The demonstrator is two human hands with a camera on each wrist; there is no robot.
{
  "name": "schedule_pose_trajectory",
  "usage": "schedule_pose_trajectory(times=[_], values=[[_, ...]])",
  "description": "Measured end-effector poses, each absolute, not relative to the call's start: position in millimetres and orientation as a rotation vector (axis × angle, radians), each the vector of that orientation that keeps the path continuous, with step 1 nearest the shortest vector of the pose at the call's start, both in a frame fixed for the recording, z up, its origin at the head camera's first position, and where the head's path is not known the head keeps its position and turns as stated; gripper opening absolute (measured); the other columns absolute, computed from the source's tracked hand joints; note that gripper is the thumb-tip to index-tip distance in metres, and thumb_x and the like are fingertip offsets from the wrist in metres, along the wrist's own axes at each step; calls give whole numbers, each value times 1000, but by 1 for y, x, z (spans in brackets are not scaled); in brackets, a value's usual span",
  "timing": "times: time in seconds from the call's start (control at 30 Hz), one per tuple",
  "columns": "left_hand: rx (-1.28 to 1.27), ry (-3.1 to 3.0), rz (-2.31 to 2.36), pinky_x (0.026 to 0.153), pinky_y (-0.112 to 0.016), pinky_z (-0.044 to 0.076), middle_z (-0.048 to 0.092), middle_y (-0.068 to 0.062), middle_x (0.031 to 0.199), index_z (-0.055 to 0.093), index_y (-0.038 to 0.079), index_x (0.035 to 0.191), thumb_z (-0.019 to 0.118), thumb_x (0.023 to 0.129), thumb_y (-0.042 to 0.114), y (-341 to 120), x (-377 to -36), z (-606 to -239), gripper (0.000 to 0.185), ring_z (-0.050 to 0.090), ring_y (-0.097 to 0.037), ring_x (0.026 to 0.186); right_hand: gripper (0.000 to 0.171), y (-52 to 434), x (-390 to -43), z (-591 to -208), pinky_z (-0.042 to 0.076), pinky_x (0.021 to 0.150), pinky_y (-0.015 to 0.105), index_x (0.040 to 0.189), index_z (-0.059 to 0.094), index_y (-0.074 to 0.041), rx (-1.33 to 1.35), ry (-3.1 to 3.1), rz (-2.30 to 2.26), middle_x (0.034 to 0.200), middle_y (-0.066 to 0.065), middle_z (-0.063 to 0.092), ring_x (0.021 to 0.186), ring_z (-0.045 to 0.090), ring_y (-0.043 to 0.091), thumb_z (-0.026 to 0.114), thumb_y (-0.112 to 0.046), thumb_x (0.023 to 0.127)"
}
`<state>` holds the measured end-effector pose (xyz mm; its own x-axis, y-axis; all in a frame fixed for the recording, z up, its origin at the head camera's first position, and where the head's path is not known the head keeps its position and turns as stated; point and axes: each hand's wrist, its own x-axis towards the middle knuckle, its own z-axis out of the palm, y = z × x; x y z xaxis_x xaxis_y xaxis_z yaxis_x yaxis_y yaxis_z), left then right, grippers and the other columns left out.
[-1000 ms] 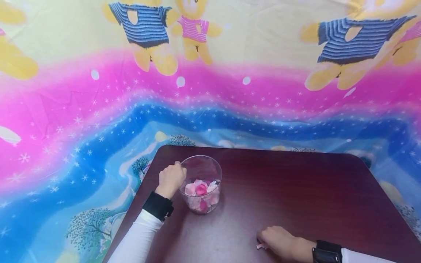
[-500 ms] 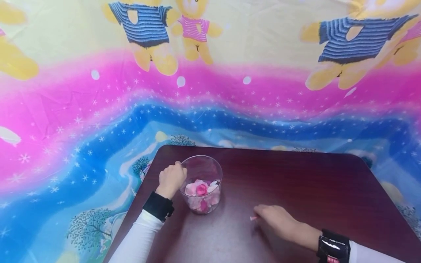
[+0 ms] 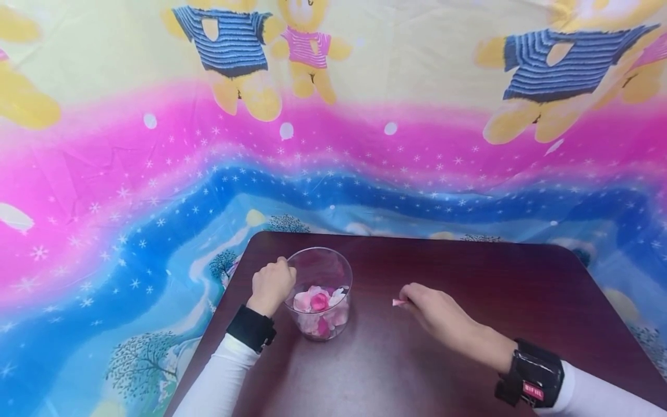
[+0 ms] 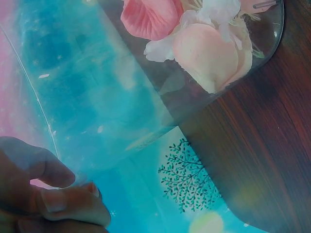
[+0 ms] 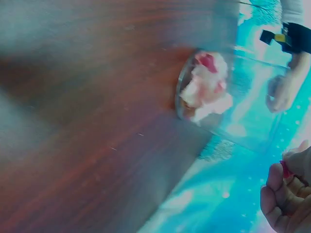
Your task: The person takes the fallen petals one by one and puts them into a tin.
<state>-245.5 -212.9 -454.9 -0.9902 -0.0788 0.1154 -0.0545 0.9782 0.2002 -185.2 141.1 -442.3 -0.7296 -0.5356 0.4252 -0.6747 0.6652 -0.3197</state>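
A clear round container (image 3: 334, 266) stands on the table's left side, with pink and white artificial flower petals (image 3: 319, 301) heaped at its bottom. My left hand (image 3: 272, 285) grips its near-left rim; in the left wrist view the thumb and fingers (image 4: 53, 200) meet at the clear edge. To the right of the container, my right hand (image 3: 440, 315) is above the table and pinches a small pink petal-like piece (image 3: 398, 302). The right wrist view shows a deep pink bit (image 5: 286, 170) of it between thumb and fingers, the rest hidden.
The dark reddish-brown table (image 3: 484, 284) has rounded far corners. Behind it and along its left side hangs a colourful cloth (image 3: 365, 145) printed with bears, snowflakes and trees. Black bands (image 3: 537, 373) are strapped round both wrists.
My right hand has risen from low near the table's front and moved away from me, carrying the pink piece up level with the container. My left hand and the container have stayed put.
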Motion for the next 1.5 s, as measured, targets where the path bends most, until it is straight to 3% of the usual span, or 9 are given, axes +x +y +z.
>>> schedule_pose_trajectory(times=[1.0, 1.07, 1.13, 1.2, 1.27, 1.33, 1.5], values=[[112, -3015, -294, 72, -55, 56, 70, -26, 92, 60, -2, 99, 46, 101, 30, -213, -246, -454, 35, 69, -44, 86, 6, 34, -241, -403, 47, 66, 27, 92, 64, -14, 1015, -2543, 717, 80, -4, 59, 71, 51, 9, 68, -12, 95], [108, -3013, -291, 71, -55, 56, 70, -25, 90, 60, -2, 99, 46, 101, 30, -213, -246, -454, 35, 69, -44, 84, 6, 29, -243, -405, 52, 74, 30, 97, 68, -13, 1031, -2570, 675, 86, -1, 64, 79, 59, 12, 71, -17, 94], [104, -3009, -291, 70, -54, 57, 69, -25, 88, 60, -2, 98, 46, 101, 30, -213, -246, -454, 35, 69, -43, 83, 30, 26, -243, -407, 52, 94, 39, 116, 68, -12, 1040, -2655, 570, 110, 7, 69, 104, 64, 22, 73, -30, 93], [101, -3005, -293, 70, -54, 57, 69, -24, 87, 60, -2, 98, 46, 101, 30, -212, -247, -454, 35, 69, -43, 81, 60, 26, -242, -408, 38, 114, 54, 140, 57, -16, 1046, -2758, 461, 142, 14, 57, 137, 50, 32, 71, -48, 91], [100, -3005, -293, 70, -54, 57, 69, -24, 87, 60, -2, 98, 47, 100, 30, -212, -247, -454, 35, 69, -43, 81, 84, 28, -239, -409, 18, 121, 66, 157, 37, -24, 1055, -2855, 360, 164, 17, 31, 155, 22, 39, 68, -59, 88], [103, -3005, -291, 70, -54, 57, 69, -25, 87, 60, -2, 98, 47, 101, 30, -212, -247, -454, 35, 69, -43, 81, 93, 31, -237, -409, 8, 121, 70, 162, 22, -29, 1054, -2917, 330, 171, 15, 13, 159, 5, 39, 62, -68, 87], [110, -3004, -286, 69, -54, 56, 69, -25, 88, 60, -2, 98, 46, 101, 30, -213, -246, -455, 35, 69, -43, 82, 93, 35, -236, -410, 6, 122, 70, 163, 15, -32, 1050, -2943, 330, 172, 13, 9, 160, 2, 37, 53, -72, 89]])
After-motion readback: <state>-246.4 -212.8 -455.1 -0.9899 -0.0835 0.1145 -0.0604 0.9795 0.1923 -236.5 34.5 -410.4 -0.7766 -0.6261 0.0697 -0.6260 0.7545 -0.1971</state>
